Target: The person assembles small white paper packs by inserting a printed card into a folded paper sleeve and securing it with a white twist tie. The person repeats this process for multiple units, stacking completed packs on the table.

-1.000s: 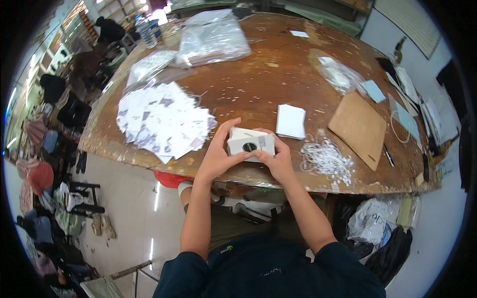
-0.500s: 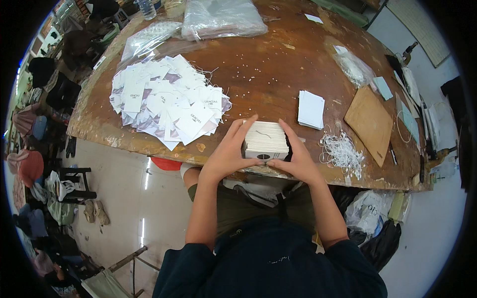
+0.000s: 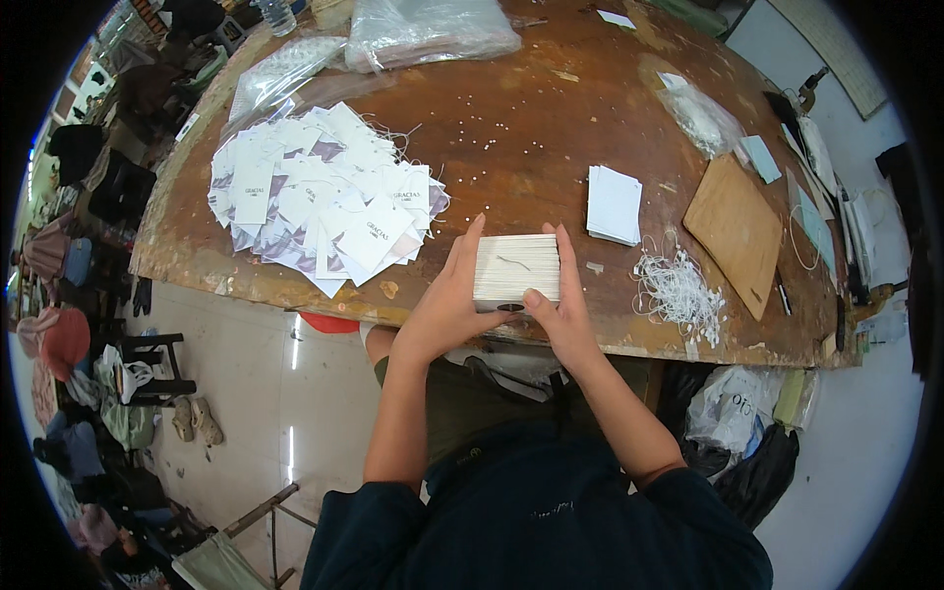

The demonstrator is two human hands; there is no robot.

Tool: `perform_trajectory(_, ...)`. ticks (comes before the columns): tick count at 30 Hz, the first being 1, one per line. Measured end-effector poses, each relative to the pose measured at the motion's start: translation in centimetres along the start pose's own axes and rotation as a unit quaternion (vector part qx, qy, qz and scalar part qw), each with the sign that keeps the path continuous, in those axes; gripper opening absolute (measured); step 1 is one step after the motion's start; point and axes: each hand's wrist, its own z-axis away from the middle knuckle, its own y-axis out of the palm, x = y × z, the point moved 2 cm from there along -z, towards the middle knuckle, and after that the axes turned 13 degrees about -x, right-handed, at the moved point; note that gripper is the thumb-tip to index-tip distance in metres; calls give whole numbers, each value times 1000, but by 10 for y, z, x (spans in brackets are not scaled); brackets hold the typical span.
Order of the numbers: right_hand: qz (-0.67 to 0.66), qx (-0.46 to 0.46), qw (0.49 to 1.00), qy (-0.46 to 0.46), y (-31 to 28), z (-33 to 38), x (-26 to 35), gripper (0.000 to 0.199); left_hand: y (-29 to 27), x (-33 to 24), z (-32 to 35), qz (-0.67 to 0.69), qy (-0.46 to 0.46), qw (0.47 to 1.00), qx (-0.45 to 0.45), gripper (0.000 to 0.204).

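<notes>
On the head view I observe the left hand (image 3: 441, 303) and right hand (image 3: 566, 320) clasping a card stack (image 3: 516, 270) at the tabletop's (image 3: 580, 113) near edge.

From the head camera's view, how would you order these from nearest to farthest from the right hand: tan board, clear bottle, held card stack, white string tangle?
1. Held card stack: touching the right hand.
2. White string tangle: to its right.
3. Tan board: farther right.
4. Clear bottle: far upper left.
</notes>
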Motion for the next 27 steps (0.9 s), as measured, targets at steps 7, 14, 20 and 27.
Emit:
perform_trajectory(7,253,94,951,-153,-22,-10,28,98,-2,-2,3,-6,-6,1000,15,108)
perform_trajectory(14,413,19,821,-395,2,-25,65,25,0,0,4,-18,6,1000,-4,100)
perform_trajectory(20,467,138,728,-483,15,-29,65,18,-1,0,5,-19,25,999,-9,95)
perform_trajectory(27,454,-151,788,-387,-31,-62,89,22,0,2,4,-12,24,1000,-6,94)
